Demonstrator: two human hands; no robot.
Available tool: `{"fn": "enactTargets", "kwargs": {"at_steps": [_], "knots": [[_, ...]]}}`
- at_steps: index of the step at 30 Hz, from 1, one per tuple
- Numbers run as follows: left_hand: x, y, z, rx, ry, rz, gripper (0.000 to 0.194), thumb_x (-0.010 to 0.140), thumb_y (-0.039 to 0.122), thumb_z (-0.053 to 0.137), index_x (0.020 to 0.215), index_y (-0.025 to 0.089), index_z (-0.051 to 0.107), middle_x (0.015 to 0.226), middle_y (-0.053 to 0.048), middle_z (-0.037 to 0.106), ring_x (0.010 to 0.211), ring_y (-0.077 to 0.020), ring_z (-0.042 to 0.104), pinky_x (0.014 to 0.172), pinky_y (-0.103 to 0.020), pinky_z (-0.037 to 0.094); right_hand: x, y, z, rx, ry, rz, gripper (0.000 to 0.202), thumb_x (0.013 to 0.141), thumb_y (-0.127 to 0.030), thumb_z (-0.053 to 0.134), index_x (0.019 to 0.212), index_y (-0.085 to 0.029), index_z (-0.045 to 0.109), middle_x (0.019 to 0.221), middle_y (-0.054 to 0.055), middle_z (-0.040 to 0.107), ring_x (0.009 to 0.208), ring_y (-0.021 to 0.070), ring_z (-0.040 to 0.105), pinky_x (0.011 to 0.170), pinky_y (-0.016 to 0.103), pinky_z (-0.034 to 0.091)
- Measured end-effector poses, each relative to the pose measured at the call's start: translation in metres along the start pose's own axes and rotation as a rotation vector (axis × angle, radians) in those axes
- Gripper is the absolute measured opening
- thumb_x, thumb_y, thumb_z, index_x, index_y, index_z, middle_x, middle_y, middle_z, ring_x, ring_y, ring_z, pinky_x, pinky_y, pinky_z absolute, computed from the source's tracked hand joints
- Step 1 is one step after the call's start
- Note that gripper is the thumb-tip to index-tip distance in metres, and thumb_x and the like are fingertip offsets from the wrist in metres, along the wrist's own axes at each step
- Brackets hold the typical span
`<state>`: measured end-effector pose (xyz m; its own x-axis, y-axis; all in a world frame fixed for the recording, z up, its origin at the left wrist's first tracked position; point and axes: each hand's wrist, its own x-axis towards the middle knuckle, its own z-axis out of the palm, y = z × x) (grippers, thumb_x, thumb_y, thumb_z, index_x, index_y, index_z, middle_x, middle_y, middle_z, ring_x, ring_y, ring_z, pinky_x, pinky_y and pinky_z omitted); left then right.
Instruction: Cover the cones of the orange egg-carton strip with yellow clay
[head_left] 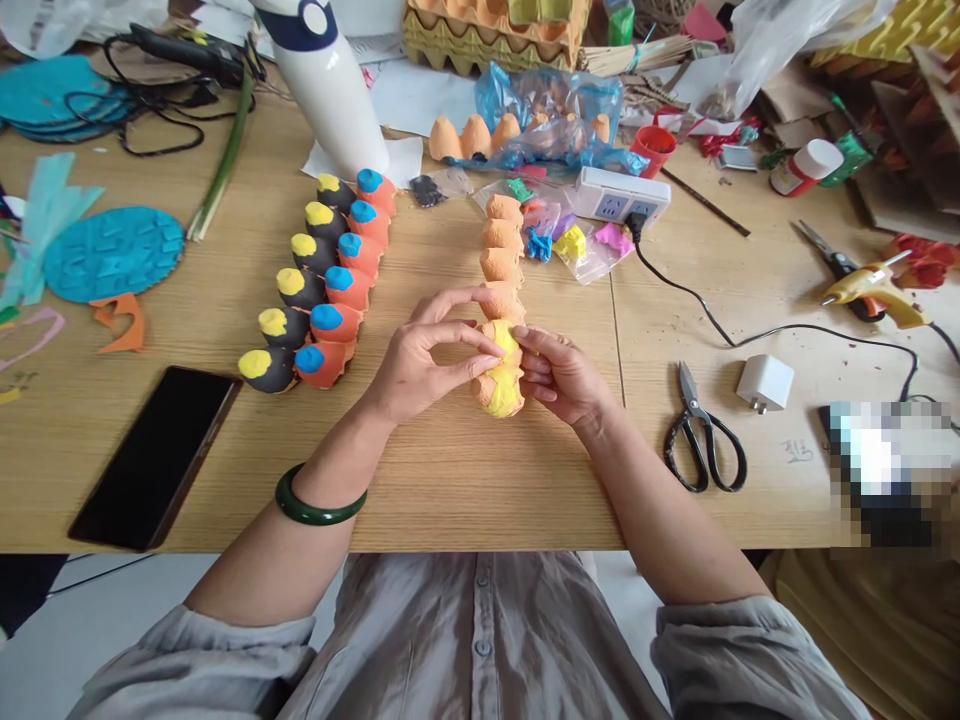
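An orange egg-carton strip (pixel 501 265) stands lengthwise in front of me, its row of bumps pointing up. Yellow modelling clay (pixel 504 397) covers much of the two nearest bumps. From the left, my left hand (pixel 429 355) brings thumb and index finger together on the clay, while its other fingers reach over the strip. My right hand (pixel 559 375) is closed at the strip's right side, thumb and index finger pinching the clay-covered edge; its curled fingers hide part of that side. Left of them stand finished-looking black cups with yellow tips (pixel 291 282) and orange cups with blue tips (pixel 349 285).
A phone (pixel 154 460) lies front left and scissors (pixel 701 430) front right, near a white charger (pixel 765 383). A white bottle (pixel 330 95), bagged coloured clay (pixel 574 240) and a power strip (pixel 622 197) stand farther back. A glue gun (pixel 877 290) lies at right.
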<state>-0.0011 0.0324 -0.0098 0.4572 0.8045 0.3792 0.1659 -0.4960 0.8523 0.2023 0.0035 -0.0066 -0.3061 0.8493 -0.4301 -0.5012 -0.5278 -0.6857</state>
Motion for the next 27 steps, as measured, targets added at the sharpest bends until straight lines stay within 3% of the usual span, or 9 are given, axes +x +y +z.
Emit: {"fn": "enactTargets", "kwargs": {"at_steps": [4,14,18,21,24,27], "knots": [[0.0,0.0,-0.001,0.026,0.004,0.006,0.011,0.09,0.039,0.08,0.094,0.03,0.084,0.145,-0.005,0.065,0.14,-0.0295,0.058,0.11,-0.05,0.058,0.001,0.001,-0.001,-0.001,-0.01,0.0,0.05,0.07,-0.038,0.091,0.068,-0.023,0.042,0.049,-0.016,0.023,0.044,0.0025,0.009,0.034,0.015,0.01],[0.001,0.0,0.0,0.013,0.019,-0.007,0.009,0.088,0.036,0.083,0.09,0.027,0.081,0.149,-0.008,0.062,0.144,-0.0307,0.054,0.114,-0.049,0.056,0.001,0.002,0.0,0.014,-0.013,-0.008,0.047,0.073,-0.036,0.089,0.068,-0.023,0.044,0.05,-0.016,0.022,0.045,0.0026,0.009,0.034,0.015,0.012],[-0.001,-0.004,0.002,-0.127,0.069,-0.138,0.038,0.077,0.038,0.092,0.108,0.024,0.075,0.156,-0.011,0.055,0.15,-0.0339,0.049,0.104,-0.041,0.063,0.001,0.003,0.0,0.001,-0.022,-0.016,0.045,0.072,-0.038,0.089,0.07,-0.022,0.047,0.051,-0.015,0.023,0.045,0.003,0.009,0.034,0.015,0.011],[-0.002,-0.008,0.004,-0.253,0.02,-0.236,0.063,0.075,0.034,0.093,0.133,0.027,0.067,0.154,-0.012,0.057,0.143,-0.0326,0.056,0.097,-0.037,0.066,0.001,0.004,0.001,-0.006,-0.02,-0.02,0.045,0.073,-0.038,0.089,0.069,-0.022,0.048,0.051,-0.015,0.022,0.046,0.0031,0.009,0.035,0.015,0.011],[-0.002,-0.01,0.006,-0.353,-0.022,-0.313,0.071,0.076,0.032,0.091,0.141,0.027,0.063,0.15,-0.011,0.063,0.121,-0.0274,0.072,0.09,-0.036,0.068,0.0,0.005,0.001,-0.021,-0.014,-0.023,0.044,0.073,-0.038,0.089,0.069,-0.022,0.048,0.051,-0.015,0.022,0.045,0.003,0.009,0.035,0.015,0.01],[-0.002,-0.01,0.005,-0.383,0.0,-0.339,0.072,0.075,0.033,0.093,0.141,0.029,0.064,0.154,-0.011,0.06,0.109,-0.0246,0.076,0.086,-0.034,0.069,-0.001,0.004,0.002,-0.038,-0.022,-0.033,0.045,0.073,-0.04,0.09,0.069,-0.022,0.049,0.051,-0.015,0.022,0.045,0.003,0.009,0.035,0.016,0.01]]}}
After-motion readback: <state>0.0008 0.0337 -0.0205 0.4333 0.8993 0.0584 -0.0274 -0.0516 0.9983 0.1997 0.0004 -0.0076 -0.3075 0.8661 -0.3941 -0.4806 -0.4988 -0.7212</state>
